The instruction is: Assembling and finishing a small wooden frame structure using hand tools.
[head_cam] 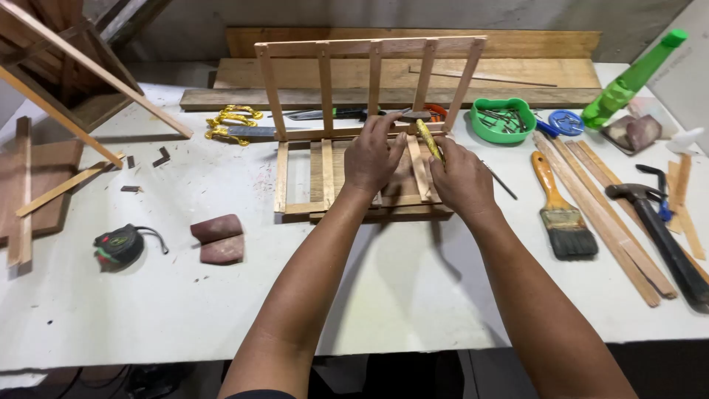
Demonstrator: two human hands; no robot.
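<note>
at the far left of the frame a black tape measure (118,247) lay on the white table (413,295), and just right of it two reddish sanding blocks (218,239), all well apart from my work.

in the middle of the frame sat the small wooden slat frame (354,170): one pale slatted panel lying flat, a second one standing upright from its far edge, five thin uprights under a top rail. my left hand (373,157) was pressed flat on the lying slats, fingers spread and reaching toward the joint at the back, steadying the piece. my right hand (461,179), just beside it, was pinching a yellow-handled tool (429,140), its tip aimed at the same joint; i could not tell what sort of tip it had. i judged i was at the fastening step, working where the upright panel met the flat one, and that the next move called for keeping the frame pinned and the tool square, since the slats looked thin enough to split.

further right were a green tub of nails (504,120), a paintbrush (563,214), loose wooden strips (605,214) and a claw hammer (661,236) at the right edge.
</note>
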